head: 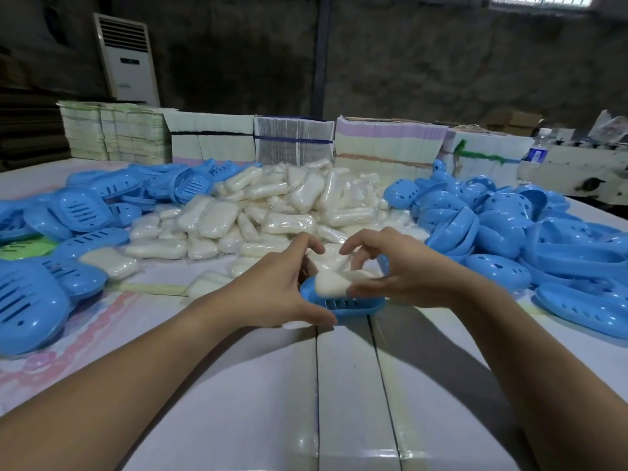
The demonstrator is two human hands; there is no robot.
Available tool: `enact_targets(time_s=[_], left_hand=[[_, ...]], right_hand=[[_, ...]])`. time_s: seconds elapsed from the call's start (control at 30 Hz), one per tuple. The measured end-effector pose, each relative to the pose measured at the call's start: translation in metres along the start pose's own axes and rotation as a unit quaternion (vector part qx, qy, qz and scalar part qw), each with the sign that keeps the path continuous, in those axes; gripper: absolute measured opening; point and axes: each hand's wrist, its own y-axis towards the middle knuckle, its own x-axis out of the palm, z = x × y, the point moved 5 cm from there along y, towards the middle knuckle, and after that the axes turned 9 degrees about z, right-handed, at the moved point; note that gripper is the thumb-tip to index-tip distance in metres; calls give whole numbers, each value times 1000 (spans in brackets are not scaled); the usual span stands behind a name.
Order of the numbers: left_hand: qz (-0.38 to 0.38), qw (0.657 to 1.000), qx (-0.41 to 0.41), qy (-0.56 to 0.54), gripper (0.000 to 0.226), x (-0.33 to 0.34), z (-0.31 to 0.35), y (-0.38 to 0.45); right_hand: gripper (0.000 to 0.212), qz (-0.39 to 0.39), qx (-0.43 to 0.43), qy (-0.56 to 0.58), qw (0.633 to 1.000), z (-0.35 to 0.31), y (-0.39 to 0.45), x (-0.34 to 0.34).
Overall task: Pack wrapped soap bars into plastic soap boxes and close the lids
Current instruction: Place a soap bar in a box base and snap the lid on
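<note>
A blue plastic soap box base point(343, 305) with slots in its side sits on the white table point(346, 385) between my hands. A wrapped white soap bar point(334, 283) lies tilted in it, one end raised. My left hand point(275, 290) grips the box's near left end, thumb along its front edge. My right hand point(397, 270) pinches the soap bar from the right, fingers curled over it. Behind lies a big heap of wrapped soap bars point(272, 205).
Slotted blue box parts point(81, 212) are piled at the left; domed blue lids point(503, 226) are heaped at the right. Bundles of flat cartons point(292, 144) line the table's far edge. An air-conditioner unit point(127, 59) stands at the back wall, and a water bottle point(537, 154) at far right.
</note>
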Motion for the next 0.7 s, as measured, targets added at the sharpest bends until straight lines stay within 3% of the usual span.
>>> enact_targets(time_s=[0.1,0.2,0.33,0.47,0.53,0.6,0.67,0.7], left_hand=[[-6,1000,4,2,77,1,0,-1],[-12,1000,1,-8,70,2,-2,-2],[-11,1000,1,-9,68,2,-4,-1],[-7,1000,3,-5,69,3,-5,-1],[-4,1000,2,-2,72,3,-5,0],[7,1000,1,8,82,4,-6,1],[17,1000,1,9,104,4,-7,2],[19,1000,2,2,113,4,-7,2]], right_hand=[[31,73,7,29,997,9,3,-11],[29,158,83,-87,980,34,3,-26],[38,128,178,-194,956,59,1,-23],[34,129,159,-188,961,55,4,-17],[28,169,140,-140,965,48,6,-19],[22,218,140,-24,965,40,4,-28],[18,256,168,170,937,35,-1,-40],[18,259,184,291,903,33,-3,-44]])
